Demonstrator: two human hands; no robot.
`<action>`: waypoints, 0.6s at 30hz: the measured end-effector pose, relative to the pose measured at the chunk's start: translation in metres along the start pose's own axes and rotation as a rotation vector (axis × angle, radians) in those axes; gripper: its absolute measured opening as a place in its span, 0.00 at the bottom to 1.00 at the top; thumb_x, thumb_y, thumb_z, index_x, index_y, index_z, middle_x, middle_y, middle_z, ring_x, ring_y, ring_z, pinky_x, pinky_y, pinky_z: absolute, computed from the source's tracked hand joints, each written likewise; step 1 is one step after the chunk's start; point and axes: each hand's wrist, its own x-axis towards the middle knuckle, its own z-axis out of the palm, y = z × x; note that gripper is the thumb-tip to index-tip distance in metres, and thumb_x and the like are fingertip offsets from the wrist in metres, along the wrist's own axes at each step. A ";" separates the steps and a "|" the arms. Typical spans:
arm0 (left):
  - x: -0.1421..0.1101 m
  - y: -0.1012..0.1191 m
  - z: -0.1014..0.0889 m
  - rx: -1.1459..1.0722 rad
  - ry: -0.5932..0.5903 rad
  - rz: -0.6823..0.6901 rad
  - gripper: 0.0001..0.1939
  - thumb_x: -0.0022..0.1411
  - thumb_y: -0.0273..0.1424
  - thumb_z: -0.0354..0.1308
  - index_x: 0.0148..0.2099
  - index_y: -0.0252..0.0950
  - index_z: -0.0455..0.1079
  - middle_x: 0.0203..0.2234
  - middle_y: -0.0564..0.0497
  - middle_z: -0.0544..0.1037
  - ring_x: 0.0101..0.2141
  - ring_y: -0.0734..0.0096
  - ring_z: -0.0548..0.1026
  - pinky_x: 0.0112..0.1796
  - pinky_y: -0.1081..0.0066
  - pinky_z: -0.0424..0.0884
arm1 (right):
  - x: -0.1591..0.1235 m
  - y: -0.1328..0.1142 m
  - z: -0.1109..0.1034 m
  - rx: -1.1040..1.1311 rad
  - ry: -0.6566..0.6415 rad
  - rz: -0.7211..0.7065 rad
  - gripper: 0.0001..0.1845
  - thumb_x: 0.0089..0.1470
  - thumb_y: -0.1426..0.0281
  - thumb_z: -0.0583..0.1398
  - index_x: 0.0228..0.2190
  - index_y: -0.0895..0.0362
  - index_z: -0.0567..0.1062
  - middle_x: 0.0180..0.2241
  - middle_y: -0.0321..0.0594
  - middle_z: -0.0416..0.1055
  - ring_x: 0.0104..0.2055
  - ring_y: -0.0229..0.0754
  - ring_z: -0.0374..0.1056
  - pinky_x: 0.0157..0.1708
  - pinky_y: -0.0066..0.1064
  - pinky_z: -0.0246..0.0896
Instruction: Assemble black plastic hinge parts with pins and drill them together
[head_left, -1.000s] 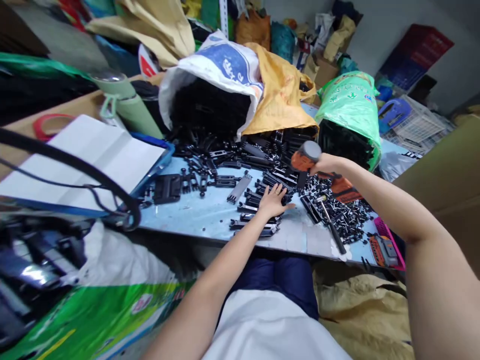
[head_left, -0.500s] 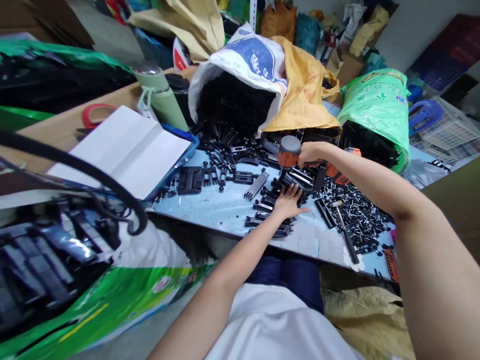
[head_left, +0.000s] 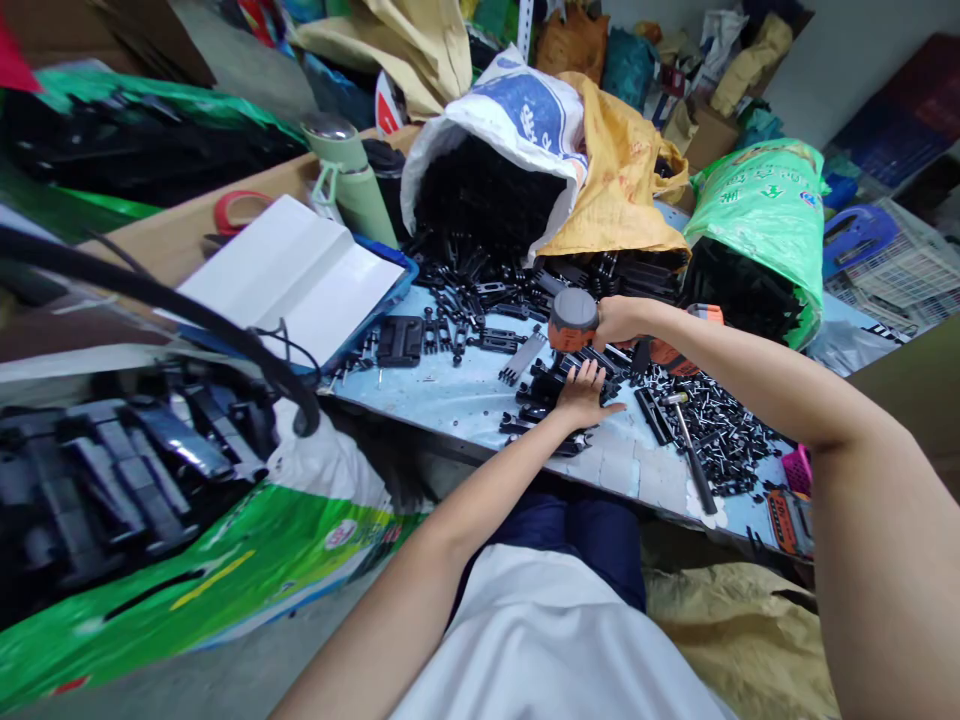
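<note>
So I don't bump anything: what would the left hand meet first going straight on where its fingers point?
Probably the next of the black parts around the left hand; the power tool shows just beyond, though its height is unclear.

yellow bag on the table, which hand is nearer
Right. The right hand holds a power tool just in front of the yellow bag; the left hand lies farther off, on black parts.

Number "20" on the orange battery pack point(head_left: 787, 522)
</note>
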 end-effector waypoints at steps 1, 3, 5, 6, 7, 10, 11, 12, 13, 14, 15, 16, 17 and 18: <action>-0.009 0.001 0.004 -0.009 0.029 -0.013 0.45 0.56 0.57 0.34 0.64 0.28 0.44 0.63 0.40 0.46 0.63 0.56 0.43 0.60 0.57 0.41 | -0.003 -0.002 0.001 0.018 0.007 -0.010 0.09 0.40 0.71 0.61 0.25 0.64 0.76 0.17 0.36 0.66 0.21 0.37 0.63 0.21 0.26 0.56; -0.027 -0.001 0.015 -0.021 0.069 -0.022 0.47 0.55 0.59 0.34 0.64 0.25 0.43 0.63 0.39 0.46 0.63 0.55 0.42 0.60 0.57 0.41 | -0.007 -0.009 0.003 0.059 0.013 -0.038 0.10 0.38 0.71 0.62 0.27 0.64 0.76 0.17 0.35 0.66 0.21 0.36 0.63 0.20 0.26 0.56; -0.040 -0.005 0.026 -0.026 0.077 -0.013 0.48 0.54 0.60 0.35 0.64 0.25 0.43 0.63 0.39 0.46 0.63 0.55 0.43 0.60 0.56 0.41 | -0.006 -0.017 0.005 0.087 -0.009 -0.054 0.10 0.39 0.71 0.62 0.28 0.64 0.76 0.16 0.34 0.65 0.20 0.36 0.62 0.19 0.25 0.55; -0.044 -0.007 0.030 -0.027 0.081 -0.003 0.48 0.54 0.60 0.35 0.64 0.26 0.43 0.63 0.39 0.46 0.63 0.56 0.43 0.60 0.56 0.41 | -0.004 -0.020 0.005 0.085 -0.024 -0.057 0.10 0.39 0.71 0.61 0.27 0.64 0.75 0.16 0.34 0.65 0.20 0.36 0.62 0.19 0.25 0.55; -0.046 -0.010 0.033 -0.026 0.085 0.008 0.48 0.54 0.60 0.35 0.64 0.27 0.42 0.63 0.40 0.46 0.63 0.56 0.43 0.60 0.56 0.41 | -0.002 -0.024 0.005 0.077 -0.040 -0.057 0.09 0.39 0.72 0.61 0.27 0.64 0.75 0.16 0.35 0.65 0.20 0.36 0.62 0.19 0.25 0.55; -0.047 -0.014 0.037 -0.014 0.095 0.031 0.49 0.53 0.60 0.37 0.64 0.26 0.39 0.63 0.39 0.45 0.63 0.57 0.42 0.60 0.57 0.40 | 0.003 -0.029 0.006 0.039 -0.047 -0.065 0.10 0.40 0.71 0.62 0.27 0.65 0.75 0.19 0.38 0.67 0.21 0.37 0.64 0.20 0.27 0.56; -0.046 -0.014 0.037 -0.009 0.103 0.033 0.50 0.53 0.60 0.37 0.64 0.25 0.39 0.63 0.38 0.45 0.63 0.56 0.42 0.60 0.57 0.40 | 0.003 -0.029 0.007 0.029 -0.033 -0.073 0.10 0.39 0.70 0.63 0.27 0.65 0.75 0.20 0.38 0.68 0.22 0.38 0.64 0.21 0.27 0.57; -0.046 -0.014 0.036 -0.004 0.116 0.036 0.50 0.53 0.60 0.38 0.64 0.24 0.40 0.63 0.37 0.46 0.63 0.56 0.42 0.60 0.57 0.40 | 0.001 -0.029 0.008 0.019 -0.019 -0.079 0.11 0.39 0.70 0.63 0.27 0.65 0.75 0.20 0.39 0.68 0.22 0.38 0.65 0.21 0.27 0.57; -0.046 -0.014 0.036 0.001 0.134 0.044 0.49 0.54 0.59 0.38 0.64 0.24 0.41 0.63 0.36 0.47 0.63 0.56 0.43 0.60 0.57 0.41 | -0.002 -0.029 0.010 0.007 -0.002 -0.086 0.11 0.39 0.70 0.63 0.26 0.64 0.75 0.19 0.38 0.68 0.23 0.38 0.65 0.22 0.27 0.57; -0.046 -0.014 0.035 0.006 0.157 0.053 0.49 0.54 0.59 0.38 0.63 0.24 0.42 0.62 0.35 0.48 0.62 0.56 0.44 0.60 0.57 0.41 | -0.006 -0.029 0.011 -0.007 0.008 -0.094 0.10 0.38 0.69 0.62 0.26 0.64 0.75 0.19 0.38 0.68 0.23 0.38 0.65 0.22 0.27 0.57; -0.046 -0.013 0.034 0.012 0.183 0.063 0.48 0.55 0.59 0.38 0.63 0.24 0.43 0.62 0.34 0.50 0.62 0.56 0.45 0.60 0.56 0.42 | -0.010 -0.030 0.013 -0.020 0.006 -0.101 0.10 0.38 0.69 0.62 0.25 0.64 0.75 0.18 0.37 0.67 0.22 0.38 0.65 0.22 0.26 0.57; -0.047 -0.013 0.033 0.018 0.206 0.074 0.47 0.55 0.59 0.38 0.63 0.23 0.45 0.61 0.34 0.51 0.62 0.56 0.47 0.60 0.56 0.43 | -0.013 -0.032 0.015 -0.029 -0.001 -0.107 0.10 0.38 0.69 0.62 0.24 0.64 0.75 0.17 0.37 0.66 0.22 0.38 0.64 0.21 0.26 0.57; -0.048 -0.012 0.032 0.025 0.224 0.083 0.47 0.55 0.59 0.37 0.62 0.23 0.46 0.61 0.33 0.52 0.62 0.55 0.48 0.59 0.55 0.44 | -0.016 -0.035 0.017 -0.032 -0.018 -0.118 0.09 0.38 0.70 0.61 0.24 0.64 0.75 0.16 0.36 0.66 0.21 0.37 0.64 0.20 0.26 0.57; -0.049 -0.012 0.030 0.031 0.234 0.090 0.47 0.55 0.59 0.38 0.62 0.22 0.47 0.60 0.33 0.53 0.61 0.54 0.48 0.59 0.55 0.44 | -0.019 -0.039 0.018 -0.030 -0.038 -0.132 0.08 0.38 0.70 0.61 0.23 0.64 0.75 0.15 0.36 0.65 0.21 0.37 0.63 0.20 0.26 0.56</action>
